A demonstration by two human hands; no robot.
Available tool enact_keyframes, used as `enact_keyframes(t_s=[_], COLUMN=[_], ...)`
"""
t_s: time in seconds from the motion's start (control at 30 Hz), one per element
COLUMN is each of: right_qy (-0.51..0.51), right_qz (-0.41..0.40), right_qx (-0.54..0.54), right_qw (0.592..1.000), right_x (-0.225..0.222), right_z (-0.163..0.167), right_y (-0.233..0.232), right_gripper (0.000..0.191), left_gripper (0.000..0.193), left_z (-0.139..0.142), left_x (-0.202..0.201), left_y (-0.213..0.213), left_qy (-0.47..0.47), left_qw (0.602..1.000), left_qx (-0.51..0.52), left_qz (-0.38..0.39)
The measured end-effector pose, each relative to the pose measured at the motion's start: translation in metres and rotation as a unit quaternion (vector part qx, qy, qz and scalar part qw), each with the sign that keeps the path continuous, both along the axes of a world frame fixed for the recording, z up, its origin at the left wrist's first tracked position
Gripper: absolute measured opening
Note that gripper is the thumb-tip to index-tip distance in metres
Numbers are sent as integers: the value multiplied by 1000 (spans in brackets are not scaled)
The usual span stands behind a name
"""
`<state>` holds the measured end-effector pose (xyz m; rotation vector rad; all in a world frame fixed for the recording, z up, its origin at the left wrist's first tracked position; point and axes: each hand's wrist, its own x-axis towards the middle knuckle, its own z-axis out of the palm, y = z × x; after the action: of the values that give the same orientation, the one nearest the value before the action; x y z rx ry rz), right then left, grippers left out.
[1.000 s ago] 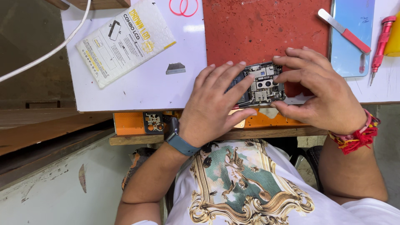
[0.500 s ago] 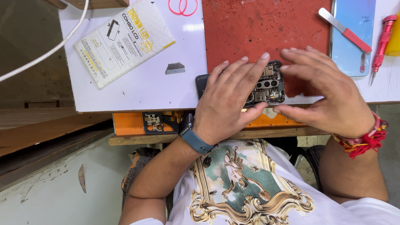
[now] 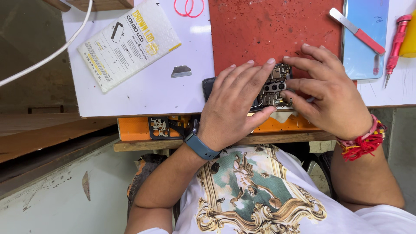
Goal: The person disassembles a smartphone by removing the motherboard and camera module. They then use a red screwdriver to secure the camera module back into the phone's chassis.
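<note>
The opened dark smartphone with its bare circuit board (image 3: 274,89) lies at the near edge of the red work mat (image 3: 268,30) on my desk, back cover already off. My left hand (image 3: 236,106) presses flat over it; my right hand (image 3: 331,93) pinches its end. Reassembly looks undone: the blue back panel (image 3: 368,26) lies apart.

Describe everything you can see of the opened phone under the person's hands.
The opened phone lies flat at the near edge of the red mat, back cover off, exposing a dark circuit board with camera modules and metal shields. Its dark left end pokes out past the left hand, which lies across it. The right hand touches its right side with fingertips. Most of the body is hidden by the hands.
</note>
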<state>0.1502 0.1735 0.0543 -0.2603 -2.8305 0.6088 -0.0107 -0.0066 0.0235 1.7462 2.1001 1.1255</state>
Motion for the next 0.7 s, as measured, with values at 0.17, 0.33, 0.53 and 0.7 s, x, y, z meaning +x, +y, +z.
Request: enact_keyframes(t_s=[0.17, 0.33, 0.53, 0.7], right_qy=[8, 27, 34, 14], right_qz=[-7, -9, -4, 14], right_qx=[-28, -29, -21, -12], right_qw=[1000, 999, 999, 1000], right_x=[6, 8, 6, 4], right_z=[-1, -7, -6, 0], right_y=[3, 4, 4, 3], right_gripper=[19, 18, 25, 22], left_gripper=[86, 84, 80, 80], left_z=[1, 2, 3, 4], left_x=[1, 1, 1, 1], left_y=[1, 1, 0, 2], left_qy=[1, 7, 15, 15], left_qw=[1000, 1000, 1000, 1000], left_qx=[-5, -11, -11, -15], left_qz=[-1, -4, 0, -4])
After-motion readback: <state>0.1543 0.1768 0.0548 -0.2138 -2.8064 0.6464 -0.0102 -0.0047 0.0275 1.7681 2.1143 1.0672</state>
